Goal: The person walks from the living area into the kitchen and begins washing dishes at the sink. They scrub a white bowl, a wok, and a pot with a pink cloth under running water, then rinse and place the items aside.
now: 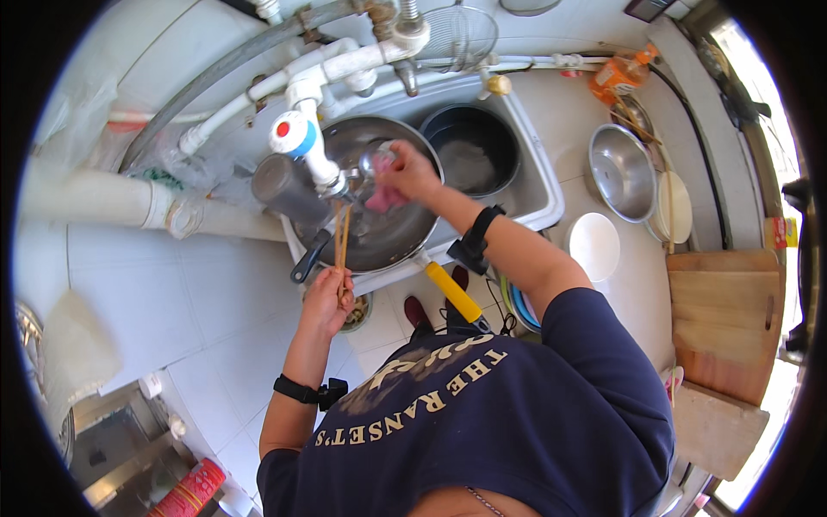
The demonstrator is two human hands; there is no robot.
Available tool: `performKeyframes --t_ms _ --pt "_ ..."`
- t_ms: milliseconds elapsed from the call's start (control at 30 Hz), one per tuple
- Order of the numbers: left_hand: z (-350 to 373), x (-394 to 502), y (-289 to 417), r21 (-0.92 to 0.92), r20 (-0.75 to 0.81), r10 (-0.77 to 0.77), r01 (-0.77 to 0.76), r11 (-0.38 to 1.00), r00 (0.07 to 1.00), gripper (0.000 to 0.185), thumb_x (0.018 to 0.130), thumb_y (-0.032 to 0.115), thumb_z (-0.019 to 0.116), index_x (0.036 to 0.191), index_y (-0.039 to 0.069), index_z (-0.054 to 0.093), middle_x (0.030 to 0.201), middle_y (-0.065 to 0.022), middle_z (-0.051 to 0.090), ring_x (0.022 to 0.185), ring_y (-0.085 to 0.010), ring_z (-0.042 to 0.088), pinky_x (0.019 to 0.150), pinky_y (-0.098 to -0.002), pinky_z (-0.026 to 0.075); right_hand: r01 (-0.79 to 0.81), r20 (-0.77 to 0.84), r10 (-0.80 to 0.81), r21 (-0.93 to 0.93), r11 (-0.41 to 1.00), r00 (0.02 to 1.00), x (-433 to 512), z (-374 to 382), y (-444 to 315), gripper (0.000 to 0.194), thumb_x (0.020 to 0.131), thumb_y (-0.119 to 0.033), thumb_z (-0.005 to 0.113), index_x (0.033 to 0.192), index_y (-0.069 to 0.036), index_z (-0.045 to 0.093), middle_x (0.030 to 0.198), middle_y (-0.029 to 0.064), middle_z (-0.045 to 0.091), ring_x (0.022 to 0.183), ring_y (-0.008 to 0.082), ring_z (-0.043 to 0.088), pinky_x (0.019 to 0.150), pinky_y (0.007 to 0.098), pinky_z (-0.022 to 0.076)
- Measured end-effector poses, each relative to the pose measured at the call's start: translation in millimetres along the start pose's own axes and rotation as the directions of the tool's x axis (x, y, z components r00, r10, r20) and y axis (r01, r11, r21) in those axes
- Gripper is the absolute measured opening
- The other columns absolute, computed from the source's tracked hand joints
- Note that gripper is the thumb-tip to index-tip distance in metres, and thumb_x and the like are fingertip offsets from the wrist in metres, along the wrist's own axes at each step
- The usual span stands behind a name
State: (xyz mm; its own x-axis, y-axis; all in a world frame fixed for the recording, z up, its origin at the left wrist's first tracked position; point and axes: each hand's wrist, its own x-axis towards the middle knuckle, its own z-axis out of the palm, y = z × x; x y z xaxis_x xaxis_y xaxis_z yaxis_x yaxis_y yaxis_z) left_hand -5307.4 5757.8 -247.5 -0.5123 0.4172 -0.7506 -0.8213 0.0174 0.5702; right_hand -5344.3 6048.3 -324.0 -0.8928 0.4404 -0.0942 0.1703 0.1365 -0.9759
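My left hand [329, 298] grips a pair of wooden chopsticks [342, 239] near their lower ends, in front of the sink's edge. Their far ends reach up under the faucet [320, 161] and over a large wok [400, 239]. Above the wok, my right hand [413, 173] pinches a pink cloth [386, 197]. A shiny round patch beside those fingers is too blurred to name. The wok rests in the sink [546, 200], its yellow handle [455, 289] pointing toward me. A utensil with a black handle [311, 256] leans out over the wok's left rim.
A dark pot [471, 152] holding liquid sits right of the wok. Left of the faucet is a grey translucent container [284, 184]. On the right counter stand a steel bowl [621, 173], a white bowl [593, 247], an orange bottle [620, 74] and wooden cutting boards [723, 310].
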Motion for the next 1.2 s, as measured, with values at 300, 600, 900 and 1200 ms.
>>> performKeyframes --t_ms 300,600,900,1200 --pt "29 46 -2 -0.114 0.221 -0.128 0.156 0.981 0.967 0.021 0.102 0.030 0.049 0.093 0.012 0.053 0.063 0.0017 0.047 0.045 -0.0083 0.037 0.044 -0.0232 0.029 -0.095 0.158 0.067 0.176 0.980 0.985 -65 56 -15 0.056 0.076 -0.011 0.077 0.126 -0.012 0.052 0.073 0.0003 0.056 0.065 0.0115 0.056 0.060 0.0295 0.0494" --pt "-8 -16 2 0.126 0.227 -0.187 0.161 0.979 0.956 0.024 0.103 0.030 0.045 0.095 0.009 0.050 0.060 0.0004 0.044 0.044 -0.0093 0.037 0.042 -0.0235 0.031 -0.097 -0.142 0.102 0.039 0.994 0.985 -29 29 -11 0.057 0.074 -0.007 0.076 0.125 -0.008 0.052 0.075 0.0019 0.060 0.067 0.0116 0.058 0.062 0.0285 0.0501" --pt "0 -12 -8 -0.048 0.136 -0.004 0.011 0.999 0.991 0.024 0.103 0.030 0.047 0.098 0.007 0.053 0.071 -0.0030 0.054 0.055 -0.0132 0.049 0.049 -0.0251 0.040 0.175 0.008 -0.177 -0.207 0.963 0.984 -46 -2 -25 0.058 0.081 -0.020 0.073 0.132 -0.008 0.048 0.097 0.0145 0.070 0.089 0.0271 0.070 0.078 0.0352 0.0523" --pt "87 17 -9 0.216 0.287 -0.039 -0.024 0.976 0.957 0.025 0.101 0.033 0.051 0.111 0.011 0.057 0.083 -0.0033 0.061 0.074 -0.0181 0.060 0.068 -0.0325 0.049 -0.194 0.287 0.081 0.390 0.900 0.954 -109 -4 -62 0.064 0.091 0.003 0.054 0.147 -0.021 0.032 0.093 0.0038 0.060 0.080 0.0120 0.061 0.065 0.0256 0.0522"
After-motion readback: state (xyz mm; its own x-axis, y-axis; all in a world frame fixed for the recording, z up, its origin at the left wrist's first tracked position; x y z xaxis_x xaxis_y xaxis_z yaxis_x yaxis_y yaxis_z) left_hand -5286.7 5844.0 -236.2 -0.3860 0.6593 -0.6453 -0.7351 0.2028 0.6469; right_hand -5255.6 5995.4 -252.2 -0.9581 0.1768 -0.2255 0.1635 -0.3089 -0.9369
